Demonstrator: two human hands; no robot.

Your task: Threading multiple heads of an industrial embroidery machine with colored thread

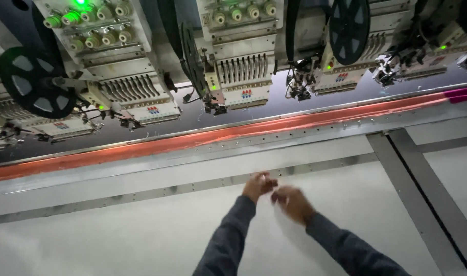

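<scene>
a wide, pale, smooth bench [116, 240] fills the lower view, crossed by flat grey metal rails [417, 189] with small bolts; along its far edge runs a long strip of orange-red fabric [192, 140], glossy and slightly rumpled, turning pink at the far right; above it hangs a row of white embroidery machine heads [241, 66] with needle bars, green-lit thread knobs and dark round spools [29, 76]; the left hand [259, 185] and the right hand [292, 202], both in dark grey sleeves, meet over the bench, fingers curled close together; something small and pale shows at the left fingertips, too blurred to tell whether either hand grips it.
</scene>
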